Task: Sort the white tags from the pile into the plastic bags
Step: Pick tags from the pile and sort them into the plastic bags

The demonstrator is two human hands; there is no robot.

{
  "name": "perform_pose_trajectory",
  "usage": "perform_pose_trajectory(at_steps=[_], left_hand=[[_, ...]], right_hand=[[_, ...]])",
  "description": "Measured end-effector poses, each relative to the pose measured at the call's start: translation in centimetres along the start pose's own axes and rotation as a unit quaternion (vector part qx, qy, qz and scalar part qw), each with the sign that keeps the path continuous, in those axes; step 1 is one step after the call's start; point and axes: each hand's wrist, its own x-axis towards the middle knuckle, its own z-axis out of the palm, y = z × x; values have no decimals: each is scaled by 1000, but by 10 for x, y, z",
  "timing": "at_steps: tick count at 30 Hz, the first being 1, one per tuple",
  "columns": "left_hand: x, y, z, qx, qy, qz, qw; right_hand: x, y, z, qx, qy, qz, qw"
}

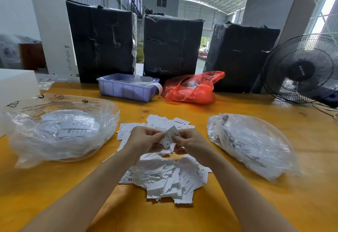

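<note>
A pile of white tags [161,178] lies on the yellow table [274,204] in front of me, some marked XS or S. Above the pile, my left hand [144,141] and my right hand [192,143] both pinch one white tag [169,136] marked S, held upright between them. A clear plastic bag [60,129] with tags inside lies open to the left. A second clear plastic bag [250,144] with tags lies to the right.
At the back stand a purple plastic tray [126,90], a red plastic bag [192,89], three black wrapped bales [172,45] and a black fan [301,68]. A white box [16,83] sits at the far left.
</note>
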Motion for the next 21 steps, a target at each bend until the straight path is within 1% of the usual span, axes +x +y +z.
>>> perform_pose_trajectory(at_steps=[1,3,5,10,16,21], left_hand=[[0,0,0,-8,2,-5,1000],[0,0,0,-21,2,-14,1000],[1,-1,0,-28,3,-19,999],[3,-4,0,-26,31,-17,999],[5,-4,-1,-18,56,-13,998],[4,-4,-1,-48,76,-16,996]], right_hand=[[0,0,1,0,19,-13,1000],[0,1,0,23,81,-36,996],[1,1,0,34,113,-59,991],[3,4,6,-1,101,-77,992],[1,2,7,38,91,-98,990],[-2,1,10,-4,69,-108,992]])
